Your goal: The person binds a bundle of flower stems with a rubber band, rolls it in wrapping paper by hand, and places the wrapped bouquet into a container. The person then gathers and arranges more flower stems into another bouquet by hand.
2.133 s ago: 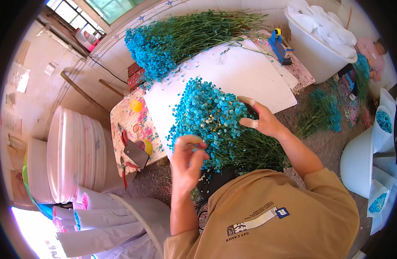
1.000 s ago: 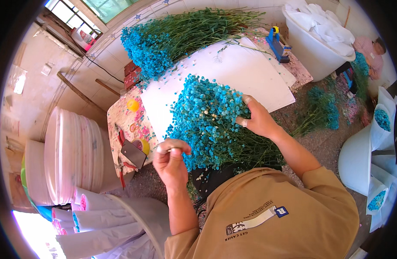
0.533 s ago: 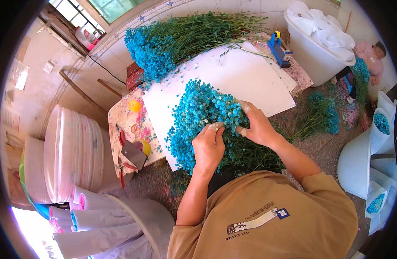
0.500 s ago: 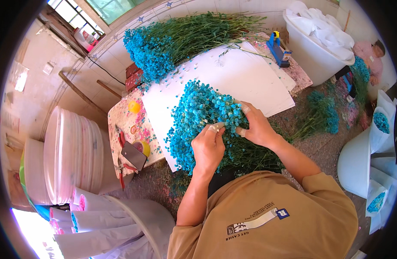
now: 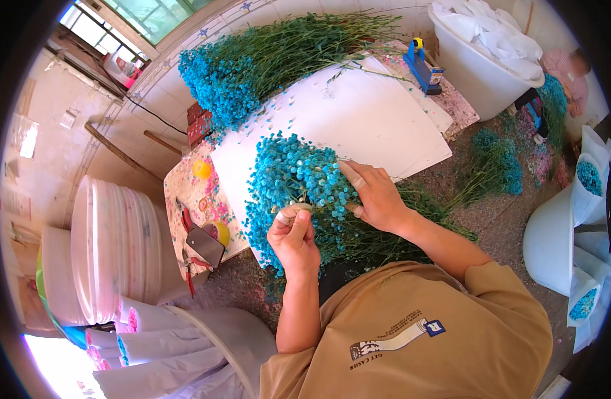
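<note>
A bunch of small blue dried flowers (image 5: pixel 289 169) lies in front of me, its blooms over the edge of the white sheets and its green stems trailing right across my lap. My right hand (image 5: pixel 380 198) curls its fingers around the right side of the bunch, below the blooms. At the lower edge of the blooms, my left hand (image 5: pixel 294 238) is closed in a pinch, thumb against forefinger. Whatever sits in that pinch is too small to make out. Pale wraps cover some fingertips on both hands.
White sheets (image 5: pixel 385 126) cover the table, with a larger flower pile (image 5: pixel 225 76) behind. Pliers (image 5: pixel 187 223), a dark flat device (image 5: pixel 204 245), yellow tape and a blue tape dispenser (image 5: pixel 423 68) lie about. Tubs (image 5: pixel 215 339) with wrapped bunches stand at both sides; a person (image 5: pixel 566 80) sits far right.
My left hand has drawn back left and slightly down from the blooms, away from my right hand. The right hand stays at the bunch. The whole view has shifted slightly.
</note>
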Action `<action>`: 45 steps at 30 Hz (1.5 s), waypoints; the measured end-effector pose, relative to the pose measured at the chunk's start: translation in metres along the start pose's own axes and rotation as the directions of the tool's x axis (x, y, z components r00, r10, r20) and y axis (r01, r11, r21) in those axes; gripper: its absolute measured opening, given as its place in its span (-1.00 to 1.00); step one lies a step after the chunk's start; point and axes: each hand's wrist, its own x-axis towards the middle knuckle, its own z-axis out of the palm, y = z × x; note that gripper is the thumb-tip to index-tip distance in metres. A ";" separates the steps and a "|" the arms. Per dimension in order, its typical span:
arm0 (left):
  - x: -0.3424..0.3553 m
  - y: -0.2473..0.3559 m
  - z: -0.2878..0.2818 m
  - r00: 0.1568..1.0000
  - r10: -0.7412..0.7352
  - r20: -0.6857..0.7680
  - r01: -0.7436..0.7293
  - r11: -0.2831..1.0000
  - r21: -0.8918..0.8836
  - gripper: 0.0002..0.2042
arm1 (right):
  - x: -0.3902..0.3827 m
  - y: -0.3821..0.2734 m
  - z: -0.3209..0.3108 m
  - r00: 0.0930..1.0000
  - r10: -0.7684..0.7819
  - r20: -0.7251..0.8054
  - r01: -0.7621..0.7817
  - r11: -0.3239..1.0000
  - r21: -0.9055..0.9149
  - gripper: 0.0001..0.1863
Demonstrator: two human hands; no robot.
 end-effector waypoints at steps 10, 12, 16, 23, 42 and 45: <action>0.012 0.124 -0.069 0.934 0.317 0.163 -0.346 0.917 0.197 -0.90 | -0.005 0.039 0.017 0.990 0.096 0.103 -0.093 0.995 -0.028 -0.14; -0.008 0.133 -0.076 0.944 -0.044 0.328 -0.176 0.774 0.609 -0.93 | 0.004 0.038 -0.001 0.986 0.139 0.098 -0.142 0.989 0.034 -0.12; -0.051 0.107 -0.102 0.782 -0.581 0.228 -0.242 0.055 0.969 -0.87 | 0.028 0.042 -0.013 0.964 0.203 0.171 -0.230 0.961 0.154 -0.14; -0.056 0.055 -0.115 0.807 -0.589 0.036 -0.129 -0.117 0.985 -0.56 | 0.045 0.083 0.019 0.806 0.362 0.468 -0.551 0.746 0.373 -0.54; -0.074 0.062 -0.048 0.703 -0.428 0.568 -0.374 0.457 0.807 -0.72 | -0.001 -0.023 -0.109 0.993 0.079 -0.083 -0.057 0.969 0.242 -0.20; -0.074 0.061 -0.031 0.694 -0.181 0.697 -0.446 0.652 0.613 -0.72 | -0.006 -0.060 -0.096 0.968 -0.242 -0.063 0.250 0.936 0.247 -0.48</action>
